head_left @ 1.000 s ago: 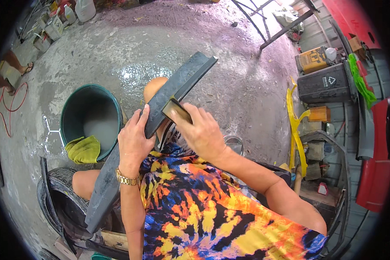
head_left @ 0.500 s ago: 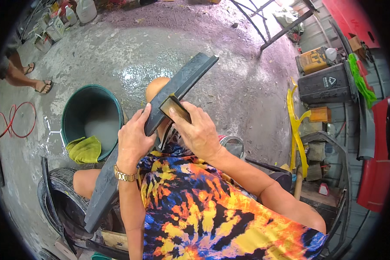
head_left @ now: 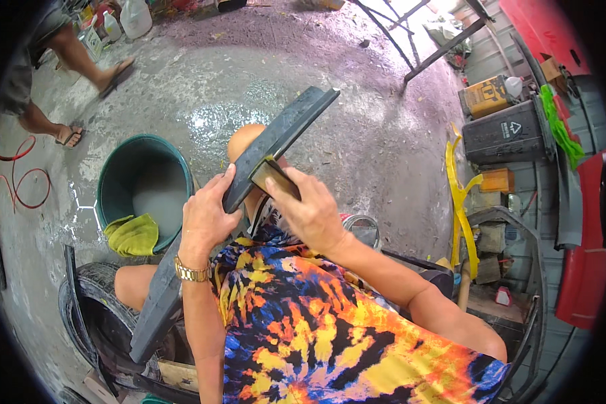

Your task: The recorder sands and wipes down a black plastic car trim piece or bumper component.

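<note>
A long dark grey trim panel (head_left: 283, 131) lies slantwise across my knees, its far end up to the right and its near end down to the left. My left hand (head_left: 207, 210), with a gold watch at the wrist, grips the panel near its middle, thumb along the top face. In my right hand (head_left: 311, 210) is a brown sanding block (head_left: 275, 178) with a dark edge, pinched between thumb and fingers. The block rests at the panel's right-hand edge; its underside is hidden.
A dark green bucket (head_left: 108, 172) of cloudy water stands to the left, a yellow-green cloth (head_left: 132, 236) over its rim. Below it lies a tyre (head_left: 108, 283). Another person's legs (head_left: 81, 57) are at the upper left. A bin (head_left: 501, 135) and yellow strip (head_left: 456, 195) are at the right.
My right hand and the sanding block have shifted slightly down and right along the panel edge. The panel's far end dips a little. The other person has stepped further into view.
</note>
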Tool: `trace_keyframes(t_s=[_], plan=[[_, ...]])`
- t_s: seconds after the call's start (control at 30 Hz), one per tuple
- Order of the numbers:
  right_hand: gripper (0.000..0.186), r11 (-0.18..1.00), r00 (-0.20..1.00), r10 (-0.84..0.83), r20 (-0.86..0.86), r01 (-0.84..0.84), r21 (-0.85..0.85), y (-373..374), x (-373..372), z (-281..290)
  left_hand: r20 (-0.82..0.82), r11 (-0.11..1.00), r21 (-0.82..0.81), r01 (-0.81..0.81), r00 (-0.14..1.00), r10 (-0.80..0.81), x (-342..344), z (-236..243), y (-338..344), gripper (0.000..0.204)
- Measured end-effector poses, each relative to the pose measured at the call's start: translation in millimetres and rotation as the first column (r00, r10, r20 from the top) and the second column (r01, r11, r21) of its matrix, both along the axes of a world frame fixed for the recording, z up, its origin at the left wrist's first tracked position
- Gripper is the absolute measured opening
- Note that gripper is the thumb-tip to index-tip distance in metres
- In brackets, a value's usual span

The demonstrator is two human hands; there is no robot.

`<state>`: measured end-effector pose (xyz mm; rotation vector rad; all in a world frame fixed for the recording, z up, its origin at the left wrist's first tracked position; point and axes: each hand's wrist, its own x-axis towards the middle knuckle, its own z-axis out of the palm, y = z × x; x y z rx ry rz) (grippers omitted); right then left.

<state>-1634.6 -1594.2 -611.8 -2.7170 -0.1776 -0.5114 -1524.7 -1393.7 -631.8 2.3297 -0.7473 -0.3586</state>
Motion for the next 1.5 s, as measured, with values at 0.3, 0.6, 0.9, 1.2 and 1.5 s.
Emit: trace_keyframes(t_s=[0.3, 0.6, 0.9, 1.2, 1.5], plan=[[0.037, 0.995, 0.993, -0.079, 0.083, 0.074, 0.061, -7, 19, 3, 0.046, 1.0, 0.009, -0.015, 0.999, 0.014, -2, -5, -3, 0.075], [0.041, 0.987, 0.991, -0.13, 0.031, 0.126, 0.096, -14, 29, 2, -0.034, 0.997, 0.069, -0.027, 0.999, 0.03, -8, 8, -7, 0.08], [0.042, 0.973, 0.976, -0.215, 0.038, 0.211, 0.092, -23, 49, 10, -0.008, 0.997, 0.062, -0.038, 0.999, 0.038, -8, 11, -7, 0.082], [0.04, 0.951, 0.97, -0.241, 0.013, 0.234, 0.204, -32, 28, 32, -0.059, 0.999, 0.037, -0.022, 0.998, 0.024, -4, 10, 0, 0.078], [0.038, 0.971, 0.981, -0.191, 0.028, 0.184, 0.155, -19, 28, 8, -0.017, 0.997, 0.072, -0.037, 0.999, 0.039, -6, 6, -5, 0.077]])
